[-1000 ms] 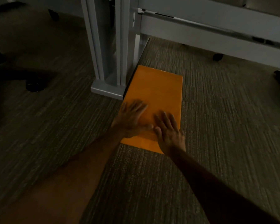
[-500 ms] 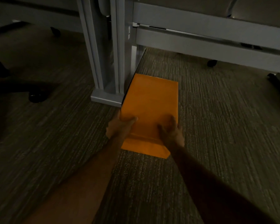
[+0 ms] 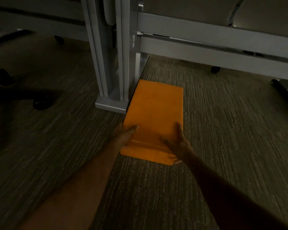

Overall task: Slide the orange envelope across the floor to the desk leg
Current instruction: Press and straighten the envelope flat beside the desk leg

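Orange envelope (image 3: pixel 154 117), earlier pressed flat, is now gripped at its edges by both hands (image 3: pixel 123 136) (image 3: pixel 179 143).

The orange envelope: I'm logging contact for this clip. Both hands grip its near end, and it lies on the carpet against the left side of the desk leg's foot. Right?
Not quite. The head view shows the orange envelope against the right side of the desk leg foot, not the left. The rest holds: left hand and right hand grip its near end, on the carpet.

desk leg (image 3: pixel 113 52): top cut off | left hand (image 3: pixel 123 136) fingers: hidden under orange envelope (image 3: pixel 155 117)
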The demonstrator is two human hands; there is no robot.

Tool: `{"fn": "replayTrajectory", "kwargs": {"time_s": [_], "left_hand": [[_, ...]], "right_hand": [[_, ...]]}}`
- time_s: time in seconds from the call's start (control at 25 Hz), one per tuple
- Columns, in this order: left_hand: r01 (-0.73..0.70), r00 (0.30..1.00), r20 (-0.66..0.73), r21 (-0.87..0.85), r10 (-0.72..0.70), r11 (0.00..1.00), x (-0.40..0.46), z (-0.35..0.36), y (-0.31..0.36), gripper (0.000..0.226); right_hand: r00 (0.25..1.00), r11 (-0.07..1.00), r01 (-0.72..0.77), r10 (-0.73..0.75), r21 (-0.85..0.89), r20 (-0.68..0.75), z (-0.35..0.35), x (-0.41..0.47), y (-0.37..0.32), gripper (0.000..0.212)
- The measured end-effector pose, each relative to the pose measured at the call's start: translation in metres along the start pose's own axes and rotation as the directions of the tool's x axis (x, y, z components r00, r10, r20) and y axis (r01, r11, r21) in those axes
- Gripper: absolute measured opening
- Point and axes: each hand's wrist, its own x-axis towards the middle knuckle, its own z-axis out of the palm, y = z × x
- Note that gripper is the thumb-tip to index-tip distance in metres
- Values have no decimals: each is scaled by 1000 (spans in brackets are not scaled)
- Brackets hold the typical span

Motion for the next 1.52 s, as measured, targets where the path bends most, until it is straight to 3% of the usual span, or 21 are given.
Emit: {"fn": "replayTrajectory", "kwargs": {"time_s": [0.12, 0.36, 0.6, 0.76, 0.96, 1.32, 1.52], "left_hand": [[-1, 1000, 10, -8, 1, 1000, -1, 0, 2, 82], [23, 999, 30, -69, -21, 997, -7, -2, 3, 79], [12, 999, 36, -91, -9, 996, -11, -2, 5, 74], [-6, 999, 44, -56, 8, 998, -15, -6, 7, 71], [17, 999, 50, -37, -15, 999, -17, -18, 5, 72], [52, 998, 21, -53, -51, 997, 20, -40, 9, 82], [43, 999, 2, -4, -43, 999, 34, -38, 15, 80]], "right_hand": [[997, 990, -68, 61, 126, 53, -3, 3, -4, 129], [996, 974, -82, 73, 213, 50, 0, 2, -4, 136], [997, 978, -60, 70, 202, -44, 9, 3, -3, 131], [996, 974, -70, 82, 214, -47, 11, -2, -2, 116], [995, 974, -100, 102, 201, 2, 19, -14, -13, 126], [998, 989, -68, 67, 133, 14, 35, 14, -37, 116], [994, 981, -107, 107, 161, 6, 36, 28, -38, 121]]}}
